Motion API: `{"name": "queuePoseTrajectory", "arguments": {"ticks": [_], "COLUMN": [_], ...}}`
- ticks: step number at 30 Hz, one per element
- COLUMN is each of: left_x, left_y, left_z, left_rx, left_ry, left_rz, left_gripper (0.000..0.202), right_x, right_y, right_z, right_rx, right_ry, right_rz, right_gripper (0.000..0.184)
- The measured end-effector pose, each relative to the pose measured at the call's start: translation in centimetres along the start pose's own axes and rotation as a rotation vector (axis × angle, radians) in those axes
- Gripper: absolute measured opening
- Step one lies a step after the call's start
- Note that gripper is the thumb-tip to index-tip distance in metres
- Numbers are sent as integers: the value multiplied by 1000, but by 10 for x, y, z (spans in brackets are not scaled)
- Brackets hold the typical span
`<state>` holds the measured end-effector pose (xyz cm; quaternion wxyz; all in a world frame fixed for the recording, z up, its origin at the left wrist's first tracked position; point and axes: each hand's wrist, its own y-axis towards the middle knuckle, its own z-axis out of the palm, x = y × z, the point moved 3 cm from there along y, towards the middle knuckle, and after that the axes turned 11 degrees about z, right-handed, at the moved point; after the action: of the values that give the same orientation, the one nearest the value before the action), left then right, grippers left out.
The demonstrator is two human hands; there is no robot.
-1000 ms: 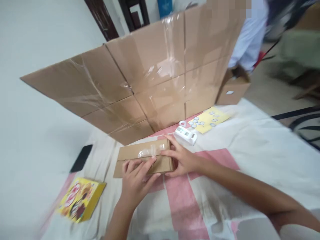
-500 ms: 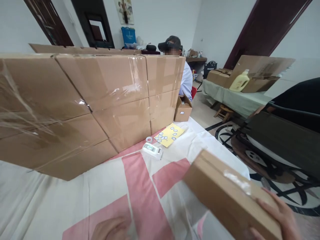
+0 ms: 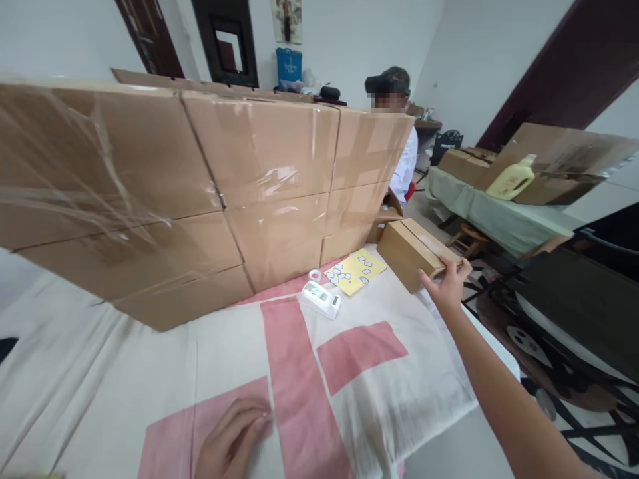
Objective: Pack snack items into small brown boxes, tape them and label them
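Observation:
A closed cardboard box [image 3: 409,256] is gripped at its near right end by my right hand [image 3: 446,279], thumb on the near face and fingers over the top. The box stands at the right of the cloth, just in front of a small open carton [image 3: 387,216]. My left hand [image 3: 233,436] rests low on the pink and white cloth [image 3: 299,372], its fingers curled toward the thumb with nothing seen in them. Left of the held box lies a yellow sheet [image 3: 353,278] with several small blue-edged labels. Next to the sheet are a white tape dispenser [image 3: 322,299] and a tape roll [image 3: 315,275].
A wall of stacked, taped cardboard boxes [image 3: 279,159] runs along the far left. Behind it sits a person [image 3: 405,163] wearing a headset. At the right, another table [image 3: 489,213] carries cartons and a yellow jug [image 3: 510,179]. A dark chair [image 3: 589,293] stands near the right edge.
My right hand has carried the box forward, away from me, to the spot before the small open carton. The view has shifted left, and my left hand shows more fully.

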<state>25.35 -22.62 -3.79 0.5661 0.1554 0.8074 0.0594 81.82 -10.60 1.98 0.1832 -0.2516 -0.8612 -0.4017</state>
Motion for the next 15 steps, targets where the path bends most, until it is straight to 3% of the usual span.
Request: {"name": "queuePoseTrajectory", "arguments": {"ticks": [4,9,11,13,15], "left_x": [3,-6,-6,-2,2], "left_y": [4,8,8,6,2], "left_z": [-5,-9,-11,-14,-16], "left_rx": [-8,-87,-115,-135,-150], "left_ry": [-39,-154,-188,-209,-234], "left_rz": [47,43,23,4,-8], "left_gripper": [25,33,35,38,40], "right_x": [28,70,105,153,207], "right_y": [19,17,-12,-65,-137], "right_z": [35,33,18,-1,-17], "right_rx": [43,96,40,31,258], "right_ry": [7,-70,-32,123,345], "right_rz": [64,283,213,-11,-247], "right_gripper": [80,86,83,75,62]}}
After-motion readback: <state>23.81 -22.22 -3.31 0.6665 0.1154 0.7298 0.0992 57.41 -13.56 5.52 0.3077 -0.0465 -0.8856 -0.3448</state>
